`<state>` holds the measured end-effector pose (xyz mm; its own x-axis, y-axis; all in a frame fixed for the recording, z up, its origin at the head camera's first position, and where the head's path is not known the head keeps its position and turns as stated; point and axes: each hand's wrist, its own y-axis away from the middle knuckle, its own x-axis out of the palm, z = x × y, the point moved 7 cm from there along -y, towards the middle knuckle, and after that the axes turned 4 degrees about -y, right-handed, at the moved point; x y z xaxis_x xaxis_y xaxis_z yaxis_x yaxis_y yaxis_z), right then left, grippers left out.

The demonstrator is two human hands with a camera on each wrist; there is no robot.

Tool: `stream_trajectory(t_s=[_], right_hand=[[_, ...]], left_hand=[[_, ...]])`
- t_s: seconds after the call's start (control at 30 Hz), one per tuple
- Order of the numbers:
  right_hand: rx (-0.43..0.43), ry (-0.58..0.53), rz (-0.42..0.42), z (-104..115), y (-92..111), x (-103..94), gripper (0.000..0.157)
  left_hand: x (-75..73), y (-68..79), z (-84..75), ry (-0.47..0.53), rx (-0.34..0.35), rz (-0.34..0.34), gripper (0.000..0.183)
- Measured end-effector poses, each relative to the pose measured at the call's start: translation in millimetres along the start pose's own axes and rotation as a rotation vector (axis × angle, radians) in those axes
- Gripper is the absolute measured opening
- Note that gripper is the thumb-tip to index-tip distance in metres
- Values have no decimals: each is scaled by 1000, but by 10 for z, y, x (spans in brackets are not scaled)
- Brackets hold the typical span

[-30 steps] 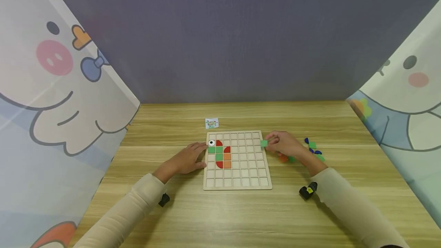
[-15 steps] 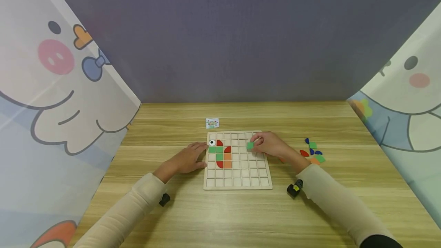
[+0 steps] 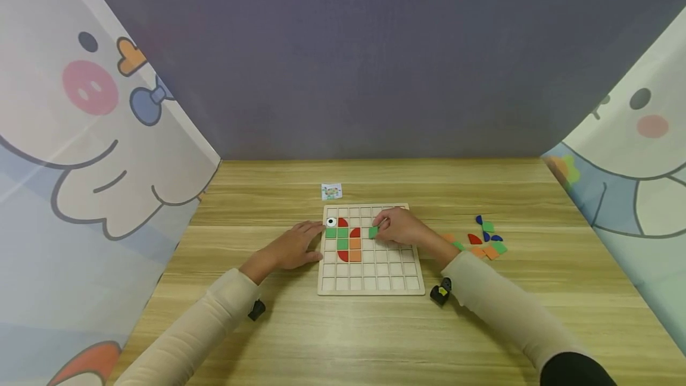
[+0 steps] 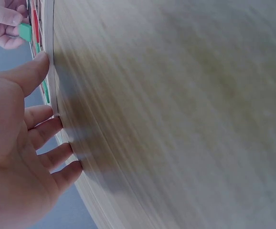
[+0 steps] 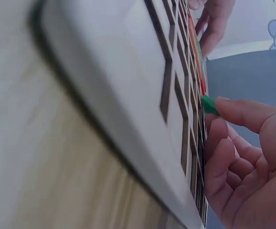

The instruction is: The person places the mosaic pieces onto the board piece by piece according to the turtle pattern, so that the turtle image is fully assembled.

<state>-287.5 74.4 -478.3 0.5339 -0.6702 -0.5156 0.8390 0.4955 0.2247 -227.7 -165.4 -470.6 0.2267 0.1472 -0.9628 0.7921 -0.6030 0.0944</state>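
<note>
My right hand [image 3: 399, 226] pinches a green square tile [image 3: 373, 233] between thumb and fingertips, close over the wooden grid board [image 3: 370, 289]. The tile is just right of a red quarter-circle [image 3: 355, 233] set in the grid. In the right wrist view the green tile [image 5: 209, 106] sticks out from the thumb tip. Relaxed fingers of my left hand [image 3: 292, 247] rest at the board's left edge; in the left wrist view its thumb [image 4: 38, 69] touches that edge. Set in the board's left part are a white eye piece [image 3: 331, 222], green squares [image 3: 342, 244], orange squares and red quarter-circles.
Loose tiles lie right of the board: a red quarter-circle [image 3: 474, 239], several blue pieces [image 3: 486, 236], green squares [image 3: 488, 227] and orange ones [image 3: 490, 252]. A small picture card [image 3: 331, 191] lies behind the board. Printed fabric panels stand at both sides, a dark wall at the back.
My right hand has moved left with the green square tile, from the board's right edge to over its middle columns. The left hand has stayed at the left edge.
</note>
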Motion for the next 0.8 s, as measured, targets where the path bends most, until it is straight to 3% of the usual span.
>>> stream_trajectory(t_s=[0.4, 0.8], right_hand=[[15, 91, -47, 59, -103, 79, 20], [17, 58, -43, 53, -49, 58, 23]], left_hand=[[9, -13, 18, -11, -4, 8, 70], [32, -24, 23, -7, -7, 10, 70]])
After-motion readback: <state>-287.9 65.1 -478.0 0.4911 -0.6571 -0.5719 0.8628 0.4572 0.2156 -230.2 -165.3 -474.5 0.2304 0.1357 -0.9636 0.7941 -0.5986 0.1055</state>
